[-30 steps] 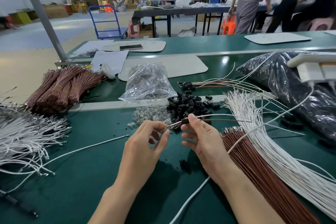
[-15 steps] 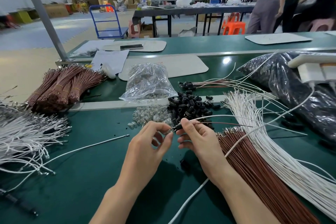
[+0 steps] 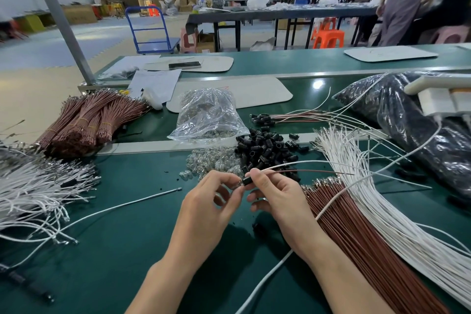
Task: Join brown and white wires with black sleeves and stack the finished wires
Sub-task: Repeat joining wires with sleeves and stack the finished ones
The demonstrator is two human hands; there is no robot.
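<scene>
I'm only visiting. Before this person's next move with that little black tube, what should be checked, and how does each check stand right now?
1. The black sleeve is pinched by the right hand: ok.
2. The white wire and brown wire both run into the sleeve: ok.
3. Wire ends fully seated inside: cannot tell, fingers hide them.
4. The left hand pinches a small shiny part at the sleeve's mouth: ok.
5. The finished wires lie stacked beyond the sleeve pile: ok.
</scene>
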